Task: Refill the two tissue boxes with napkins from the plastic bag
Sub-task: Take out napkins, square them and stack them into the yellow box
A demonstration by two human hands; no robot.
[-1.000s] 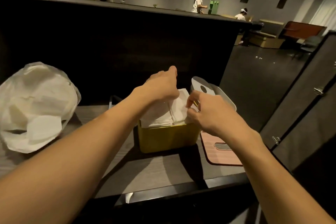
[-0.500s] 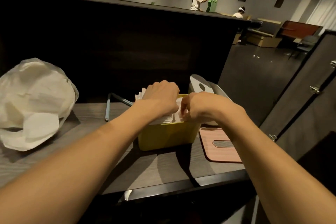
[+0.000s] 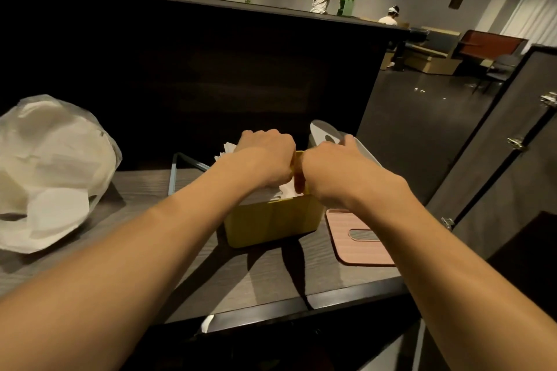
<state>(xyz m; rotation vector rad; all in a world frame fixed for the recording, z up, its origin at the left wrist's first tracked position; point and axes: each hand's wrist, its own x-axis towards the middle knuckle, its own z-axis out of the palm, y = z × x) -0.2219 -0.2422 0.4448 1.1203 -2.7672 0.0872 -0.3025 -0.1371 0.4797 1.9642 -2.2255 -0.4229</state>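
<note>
A yellow tissue box (image 3: 271, 223) stands open on the grey counter (image 3: 187, 286). White napkins (image 3: 286, 190) fill its top. My left hand (image 3: 266, 156) is curled over the napkins and presses down into the box. My right hand (image 3: 334, 166) is curled at the box's right rim, touching the napkins. Right behind my right hand stands a white tissue box (image 3: 361, 150), partly hidden, with its white lid (image 3: 324, 132) leaning upright. A pink slotted lid (image 3: 355, 238) lies flat right of the yellow box. At the far left sits the plastic bag (image 3: 51, 172) of white napkins.
A thin blue frame (image 3: 177, 172) leans behind the yellow box. A high dark wall (image 3: 196, 75) closes the counter's back. The counter's front edge (image 3: 301, 307) runs below my forearms. Dark panels with metal latches (image 3: 512, 159) stand right. People work far off.
Both hands have dropped from above the box into its top, pushing the napkin stack lower. My fingers have curled tighter over the napkins.
</note>
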